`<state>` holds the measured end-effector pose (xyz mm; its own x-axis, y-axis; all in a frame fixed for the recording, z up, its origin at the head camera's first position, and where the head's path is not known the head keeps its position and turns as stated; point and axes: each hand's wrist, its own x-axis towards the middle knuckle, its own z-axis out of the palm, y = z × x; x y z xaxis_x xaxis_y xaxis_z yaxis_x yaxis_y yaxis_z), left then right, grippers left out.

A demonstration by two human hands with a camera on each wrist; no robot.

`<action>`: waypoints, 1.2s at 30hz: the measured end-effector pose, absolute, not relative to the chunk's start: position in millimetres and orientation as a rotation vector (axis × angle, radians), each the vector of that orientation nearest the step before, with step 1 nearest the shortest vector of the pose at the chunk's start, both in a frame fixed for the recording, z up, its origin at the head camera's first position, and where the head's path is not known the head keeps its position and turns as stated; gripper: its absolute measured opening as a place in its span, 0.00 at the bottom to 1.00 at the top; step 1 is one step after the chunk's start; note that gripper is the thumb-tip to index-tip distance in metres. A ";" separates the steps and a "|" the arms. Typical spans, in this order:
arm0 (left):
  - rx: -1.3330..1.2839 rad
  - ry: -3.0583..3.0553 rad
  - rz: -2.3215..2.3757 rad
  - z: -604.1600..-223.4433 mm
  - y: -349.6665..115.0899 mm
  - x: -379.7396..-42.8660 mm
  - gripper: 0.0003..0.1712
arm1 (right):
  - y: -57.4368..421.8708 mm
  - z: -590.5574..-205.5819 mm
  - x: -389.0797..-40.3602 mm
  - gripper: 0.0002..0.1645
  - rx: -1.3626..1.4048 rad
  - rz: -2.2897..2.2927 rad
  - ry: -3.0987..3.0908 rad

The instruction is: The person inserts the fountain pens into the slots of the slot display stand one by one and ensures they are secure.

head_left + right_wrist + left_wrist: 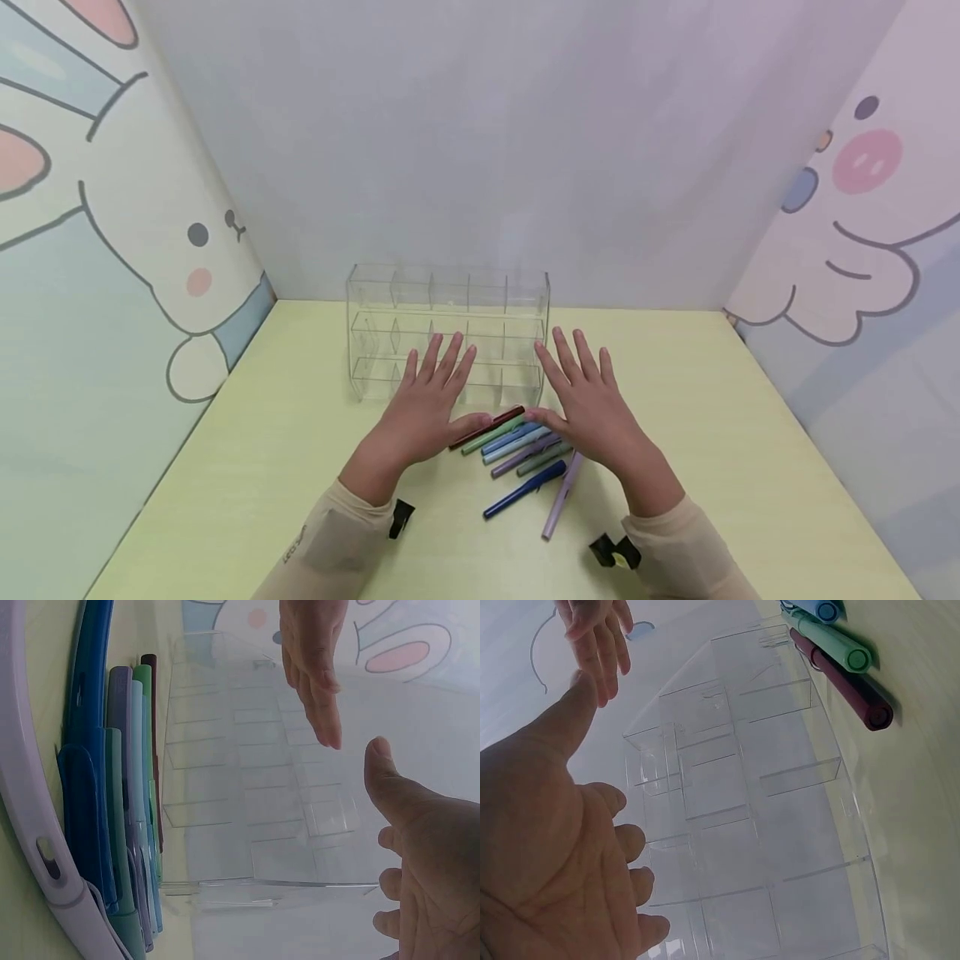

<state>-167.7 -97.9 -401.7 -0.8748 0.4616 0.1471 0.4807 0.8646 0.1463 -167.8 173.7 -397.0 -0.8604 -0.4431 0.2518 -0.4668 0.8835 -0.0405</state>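
The person's left hand [427,417] and right hand [596,412] are released, fingers spread. Eight pens [527,455] lie between them on the table [262,417], before the clear tiered rack [450,315]. Most slant from near left to far right; the dark blue pen [517,495] points its clip end far right. The lilac pen [558,504] runs more steeply, plain end nearest the person.

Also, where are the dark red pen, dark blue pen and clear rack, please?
Dark red pen [845,682], left wrist view: barrel.
Dark blue pen [517,496], head view: barrel.
Clear rack [487,336], head view: middle tier's front edge.
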 end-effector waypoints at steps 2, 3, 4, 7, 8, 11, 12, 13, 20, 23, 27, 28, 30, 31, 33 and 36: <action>-0.743 -2.936 -0.283 -400.9 -99.3 -167.8 0.55 | 174.5 -397.6 -168.2 0.58 0.689 0.170 -2.815; -0.740 -2.938 -0.287 -400.5 -100.3 -168.5 0.55 | 175.0 -397.5 -168.3 0.58 0.687 0.181 -2.814; -0.740 -2.934 -0.305 -399.6 -101.8 -169.1 0.55 | 175.7 -397.0 -168.3 0.58 0.685 0.194 -2.811; -0.711 -2.927 -0.365 -394.3 -110.4 -171.9 0.55 | 178.8 -394.5 -168.6 0.58 0.682 0.244 -2.808; -0.696 -2.921 -0.397 -391.1 -115.2 -173.0 0.55 | 180.2 -393.2 -168.7 0.58 0.682 0.262 -2.806; -0.626 -2.878 -0.502 -380.4 -136.1 -177.7 0.56 | 186.0 -389.1 -169.2 0.58 0.671 0.327 -2.807; -0.595 -2.856 -0.544 -377.4 -145.4 -179.9 0.57 | 188.3 -387.7 -169.5 0.58 0.664 0.349 -2.807; -0.558 -2.827 -0.596 -374.4 -155.7 -182.0 0.57 | 190.9 -386.3 -169.9 0.58 0.654 0.378 -2.807; -0.256 -2.679 -1.212 -382.6 -232.9 -201.2 0.59 | 215.1 -373.3 -176.3 0.60 0.523 0.614 -2.798; -0.095 -2.739 -1.522 -397.5 -253.6 -210.1 0.57 | 228.0 -368.3 -177.0 0.59 0.433 0.679 -2.821; 0.107 -2.847 -1.772 -419.3 -262.2 -220.7 0.57 | 244.5 -366.1 -177.4 0.56 0.357 0.715 -2.898; 0.120 -2.863 -1.798 -424.3 -262.1 -223.3 0.58 | 248.0 -365.9 -177.9 0.55 0.348 0.717 -2.925; 0.116 -2.875 -1.831 -433.0 -260.7 -228.2 0.58 | 253.6 -366.0 -179.4 0.54 0.334 0.716 -2.972; 0.102 -2.870 -1.842 -436.8 -259.9 -230.4 0.58 | 255.4 -366.2 -180.5 0.54 0.327 0.718 -2.997; 0.085 -2.855 -1.859 -443.6 -258.6 -233.5 0.56 | 258.5 -368.3 -183.4 0.53 0.316 0.721 -3.047; 0.049 -2.811 -1.911 -452.8 -257.4 -235.5 0.52 | 260.4 -376.2 -188.5 0.53 0.324 0.733 -3.121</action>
